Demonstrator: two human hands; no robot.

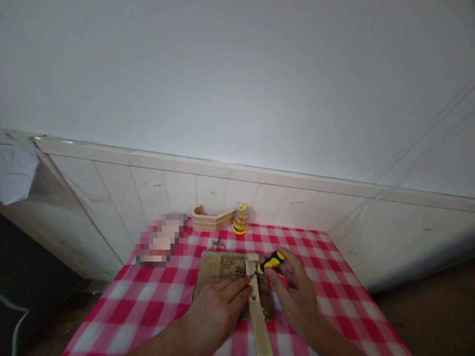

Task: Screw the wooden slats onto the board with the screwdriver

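My right hand (297, 287) grips a yellow and black screwdriver (272, 262), tilted with its tip down to the left. The tip meets a screw (252, 277) in a pale wooden strip (260, 324). A second screw (254, 297) sits nearer me in the strip. My left hand (221, 301) reaches from the left, fingers together and fingertips holding the strip's edge beside the screw; its thumb is hidden. Under the strip and left hand lies a brown cardboard piece (210, 267) with black print. The strip's far end carries a short wooden crosspiece (253, 257).
Behind the cardboard lie several loose screws (218, 243). Farther back stand curved wooden pieces (211, 222) and a clear yellow-rimmed bit holder (241, 220), near the panelled wall (178, 190). A blurred-out item (163, 241) lies left on the checked tablecloth (129, 306).
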